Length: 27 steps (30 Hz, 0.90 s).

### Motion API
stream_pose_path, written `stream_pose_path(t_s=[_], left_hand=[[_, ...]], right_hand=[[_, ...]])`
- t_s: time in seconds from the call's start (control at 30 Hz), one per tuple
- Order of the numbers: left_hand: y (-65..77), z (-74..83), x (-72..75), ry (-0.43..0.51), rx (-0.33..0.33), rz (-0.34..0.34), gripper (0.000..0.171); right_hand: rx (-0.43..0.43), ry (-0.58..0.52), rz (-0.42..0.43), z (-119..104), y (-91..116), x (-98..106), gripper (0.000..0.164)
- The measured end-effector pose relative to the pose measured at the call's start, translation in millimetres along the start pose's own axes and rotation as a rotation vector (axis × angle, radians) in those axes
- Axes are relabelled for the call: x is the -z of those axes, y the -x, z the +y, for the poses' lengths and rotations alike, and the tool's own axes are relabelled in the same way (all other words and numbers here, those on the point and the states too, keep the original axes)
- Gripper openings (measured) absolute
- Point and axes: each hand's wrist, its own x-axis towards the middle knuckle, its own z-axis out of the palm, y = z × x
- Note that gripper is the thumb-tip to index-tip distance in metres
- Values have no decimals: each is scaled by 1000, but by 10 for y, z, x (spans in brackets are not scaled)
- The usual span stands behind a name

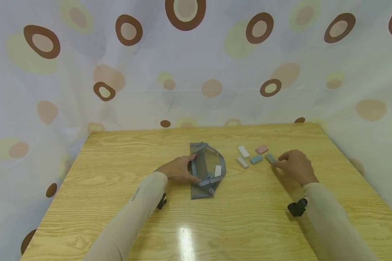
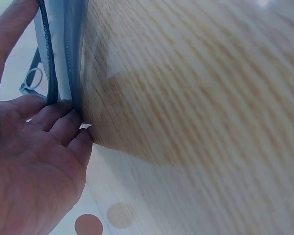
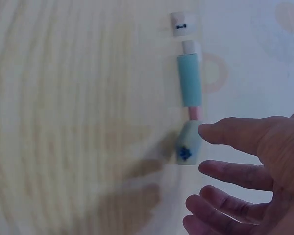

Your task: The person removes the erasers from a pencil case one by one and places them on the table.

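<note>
A grey see-through zip pouch (image 1: 200,194) lies on the table with its mouth spread wide. My left hand (image 1: 179,168) grips the near-left zip edge, thumb and fingers apart along it; in the left wrist view, the fingers of the left hand (image 2: 44,147) curl at the zipper (image 2: 50,58). A small white block (image 1: 217,170) shows inside the pouch. My right hand (image 1: 297,166) is at a small grey-green block (image 1: 270,158), which bears a dark blue mark in the right wrist view. Its fingers are extended, and the index or thumb tip meets the block's edge.
Left of the grey-green block lie a blue block (image 1: 256,159), a pink block (image 1: 262,149), a white block (image 1: 243,152) and a pale beige block (image 1: 242,162). The wooden table (image 1: 117,152) backs onto a patterned curtain (image 1: 212,54).
</note>
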Motion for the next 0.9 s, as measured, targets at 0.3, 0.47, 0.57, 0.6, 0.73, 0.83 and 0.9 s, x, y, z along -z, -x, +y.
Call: stream_pose_path(t_s=[0.3, 0.47, 0.57, 0.6, 0.73, 0.83, 0.9], left_hand=[[6, -1, 1, 16, 3, 0, 107], [2, -7, 0, 17, 0, 0, 107], [-2, -12, 0, 15, -1, -4, 107], [-3, -12, 1, 15, -2, -5, 107], [-5, -9, 2, 17, 0, -7, 107], [-10, -6, 0, 21, -3, -7, 107], [-14, -6, -3, 22, -3, -7, 107]], right_hand=[[71, 34, 55, -250, -61, 179, 48], [109, 3, 50, -508, -93, 203, 51], [137, -41, 44, -671, -105, 182, 49], [145, -51, 42, -722, -110, 173, 47], [170, -58, 20, -906, -128, 109, 43], [181, -52, -3, -1012, -144, 39, 41], [186, -59, -19, -1070, -153, -9, 40]])
